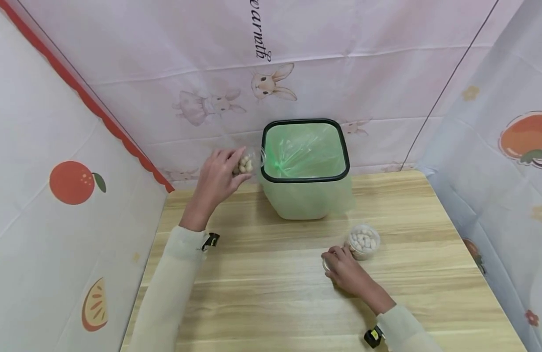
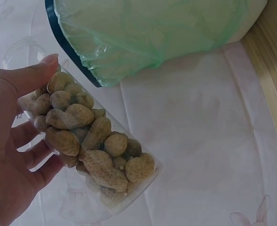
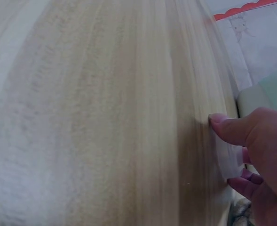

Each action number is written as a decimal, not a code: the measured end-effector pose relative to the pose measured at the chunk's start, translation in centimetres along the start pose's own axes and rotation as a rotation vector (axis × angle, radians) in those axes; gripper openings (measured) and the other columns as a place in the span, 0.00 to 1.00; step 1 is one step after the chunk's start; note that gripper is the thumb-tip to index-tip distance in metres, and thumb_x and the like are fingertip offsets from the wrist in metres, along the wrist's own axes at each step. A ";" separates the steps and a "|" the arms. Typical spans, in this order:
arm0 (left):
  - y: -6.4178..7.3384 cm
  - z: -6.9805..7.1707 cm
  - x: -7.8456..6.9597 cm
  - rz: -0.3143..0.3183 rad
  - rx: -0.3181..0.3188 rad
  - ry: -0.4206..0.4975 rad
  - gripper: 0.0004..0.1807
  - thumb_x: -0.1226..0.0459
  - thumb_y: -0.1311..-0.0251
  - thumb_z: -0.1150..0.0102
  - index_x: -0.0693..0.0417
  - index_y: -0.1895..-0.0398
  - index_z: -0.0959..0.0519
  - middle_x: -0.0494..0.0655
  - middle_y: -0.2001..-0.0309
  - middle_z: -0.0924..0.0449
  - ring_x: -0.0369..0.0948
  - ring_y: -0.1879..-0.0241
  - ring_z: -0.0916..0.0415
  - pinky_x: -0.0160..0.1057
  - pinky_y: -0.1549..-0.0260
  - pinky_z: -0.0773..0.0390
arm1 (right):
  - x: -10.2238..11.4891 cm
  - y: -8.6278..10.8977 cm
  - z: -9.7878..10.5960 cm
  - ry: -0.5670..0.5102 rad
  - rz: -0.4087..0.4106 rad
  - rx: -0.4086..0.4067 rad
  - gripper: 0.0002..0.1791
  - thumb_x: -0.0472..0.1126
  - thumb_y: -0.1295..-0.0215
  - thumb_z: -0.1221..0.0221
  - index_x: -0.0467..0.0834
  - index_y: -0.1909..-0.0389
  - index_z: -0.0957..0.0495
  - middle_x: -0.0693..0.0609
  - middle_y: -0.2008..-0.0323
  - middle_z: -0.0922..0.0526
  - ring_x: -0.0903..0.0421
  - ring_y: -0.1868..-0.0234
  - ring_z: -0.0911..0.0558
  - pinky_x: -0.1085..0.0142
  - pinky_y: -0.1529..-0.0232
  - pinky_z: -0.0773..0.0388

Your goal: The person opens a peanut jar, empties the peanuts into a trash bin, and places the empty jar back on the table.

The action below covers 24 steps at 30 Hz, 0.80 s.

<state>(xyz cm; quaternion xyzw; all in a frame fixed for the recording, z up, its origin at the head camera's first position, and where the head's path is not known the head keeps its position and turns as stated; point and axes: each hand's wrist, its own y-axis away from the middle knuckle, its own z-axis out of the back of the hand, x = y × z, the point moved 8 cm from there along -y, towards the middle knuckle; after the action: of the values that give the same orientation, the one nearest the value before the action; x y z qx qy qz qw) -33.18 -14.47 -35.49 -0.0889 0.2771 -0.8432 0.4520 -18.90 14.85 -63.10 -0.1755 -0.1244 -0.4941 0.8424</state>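
Note:
My left hand [image 1: 215, 178] grips a clear plastic jar [image 2: 129, 188] of unshelled peanuts [image 2: 105, 169]. The jar is tilted, and its mouth end is beside the left rim of a bin [image 1: 297, 200] with a green liner bag [image 1: 315, 151]. Low over the table, my right hand [image 1: 348, 271] pinches a clear round piece that looks like a lid [image 3: 227, 157]; most of it is hidden by the fingers. Just beyond that hand stands a second clear jar [image 1: 362, 242], full of whitish nut-like pieces.
The bin has a black rim [image 1: 304, 180] and stands at the back of the wood-grain table [image 1: 271, 293]. Printed cloth [image 1: 209, 58] hangs behind the table, with more cloth on the left and right sides.

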 end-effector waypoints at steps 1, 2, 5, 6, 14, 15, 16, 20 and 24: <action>-0.1 -0.1 0.0 -0.004 0.001 -0.006 0.39 0.54 0.44 0.22 0.52 0.29 0.25 0.61 0.42 0.17 0.58 0.46 0.22 0.58 0.49 0.19 | 0.0 0.0 0.0 0.003 0.002 -0.006 0.25 0.41 0.40 0.26 0.43 0.42 0.19 0.43 0.46 0.21 0.44 0.45 0.24 0.50 0.46 0.18; -0.2 -0.1 0.0 -0.007 0.004 -0.010 0.39 0.54 0.44 0.22 0.51 0.29 0.25 0.61 0.42 0.17 0.58 0.46 0.22 0.58 0.49 0.19 | -0.1 0.0 -0.1 0.006 0.003 -0.011 0.25 0.41 0.40 0.26 0.43 0.42 0.19 0.43 0.46 0.21 0.44 0.45 0.24 0.50 0.46 0.18; -0.5 -0.2 -0.1 -0.018 0.005 -0.029 0.39 0.54 0.44 0.23 0.51 0.28 0.25 0.61 0.42 0.17 0.58 0.46 0.22 0.59 0.50 0.19 | -0.1 0.0 -0.2 0.008 0.002 -0.016 0.24 0.41 0.39 0.26 0.42 0.42 0.19 0.43 0.46 0.21 0.44 0.44 0.25 0.50 0.47 0.18; -0.6 -0.3 -0.1 -0.021 0.005 -0.035 0.39 0.54 0.44 0.23 0.51 0.28 0.25 0.60 0.42 0.17 0.58 0.46 0.22 0.59 0.50 0.19 | -0.1 0.0 -0.2 0.007 0.003 -0.017 0.24 0.41 0.39 0.26 0.42 0.42 0.19 0.43 0.45 0.21 0.44 0.44 0.25 0.51 0.47 0.18; -1.2 -1.0 -0.3 -0.036 0.029 -0.080 0.38 0.51 0.43 0.25 0.51 0.29 0.25 0.60 0.42 0.18 0.59 0.46 0.23 0.59 0.50 0.20 | -0.3 -0.1 -0.4 0.007 0.017 -0.034 0.24 0.41 0.38 0.27 0.42 0.42 0.19 0.43 0.45 0.21 0.46 0.45 0.26 0.52 0.49 0.18; -1.2 -1.1 -0.3 -0.037 0.032 -0.088 0.38 0.51 0.43 0.25 0.51 0.29 0.25 0.60 0.42 0.18 0.59 0.46 0.23 0.59 0.50 0.20 | -0.3 -0.1 -0.5 0.003 0.019 -0.034 0.24 0.41 0.38 0.27 0.41 0.42 0.19 0.43 0.45 0.21 0.46 0.45 0.26 0.52 0.48 0.18; -1.2 -1.2 -0.3 -0.038 0.033 -0.092 0.38 0.51 0.42 0.25 0.51 0.29 0.25 0.60 0.42 0.18 0.59 0.46 0.23 0.59 0.49 0.20 | -0.3 -0.1 -0.6 0.000 0.020 -0.036 0.24 0.41 0.38 0.27 0.41 0.42 0.19 0.43 0.45 0.21 0.46 0.44 0.26 0.51 0.48 0.18; -1.5 -1.3 -0.4 -0.040 0.032 -0.105 0.38 0.53 0.43 0.24 0.50 0.29 0.26 0.59 0.41 0.19 0.59 0.44 0.24 0.60 0.50 0.20 | -0.4 -0.1 -0.7 -0.006 0.020 -0.036 0.24 0.41 0.37 0.28 0.41 0.42 0.19 0.43 0.44 0.21 0.45 0.43 0.25 0.50 0.47 0.18; -1.8 -1.2 -0.6 -0.050 0.022 -0.111 0.37 0.55 0.43 0.23 0.50 0.30 0.25 0.58 0.41 0.19 0.59 0.44 0.24 0.60 0.51 0.20 | -0.5 -0.1 -0.7 -0.006 0.017 -0.036 0.24 0.41 0.37 0.28 0.42 0.41 0.19 0.43 0.44 0.21 0.45 0.42 0.25 0.50 0.46 0.18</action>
<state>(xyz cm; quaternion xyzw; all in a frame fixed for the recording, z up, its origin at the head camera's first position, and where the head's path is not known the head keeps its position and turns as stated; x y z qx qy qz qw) -34.61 -12.67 -35.45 -0.1373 0.2403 -0.8510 0.4464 -19.17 14.91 -63.93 -0.1930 -0.1165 -0.4887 0.8428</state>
